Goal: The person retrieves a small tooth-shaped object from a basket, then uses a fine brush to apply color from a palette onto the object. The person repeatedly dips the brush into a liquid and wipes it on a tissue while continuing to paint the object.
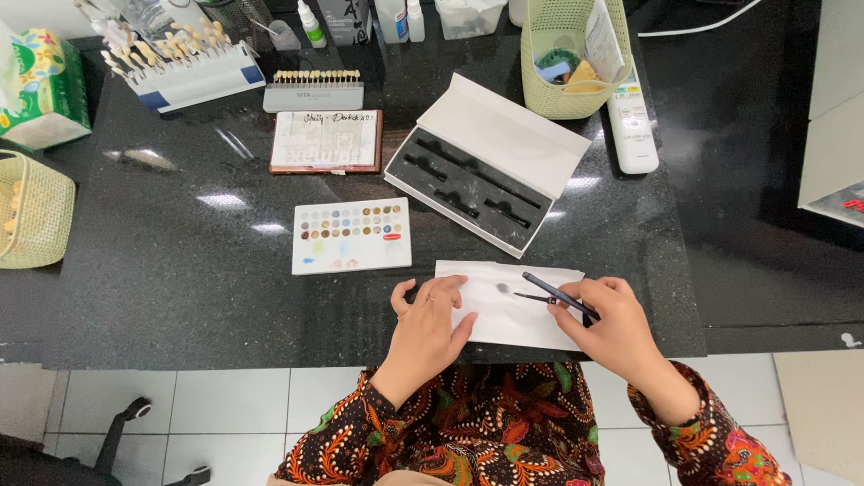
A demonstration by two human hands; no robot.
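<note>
We've got the left hand flat, fingers spread, palm down on the white paper towel, pinning its left edge; it grips nothing. Right hand is curled round a thin dark brush, pinch grip, tip pointing left twd a small grey smear on the towel, just btwn the two hands.

Just above the left hand: white rectangular palette w/ rows of small round colour wells, pale paint smudges along its bottom. Above the right hand: open white box, lid flipped back, black foam insert w/ long slots. Further up from the left hand: flat white card w/ brown edge, then a grey shade-guide rack of tooth tabs. Beyond the right hand: pale green woven basket, white remote beside it. Far left: green tissue pack, yellow basket.
</note>
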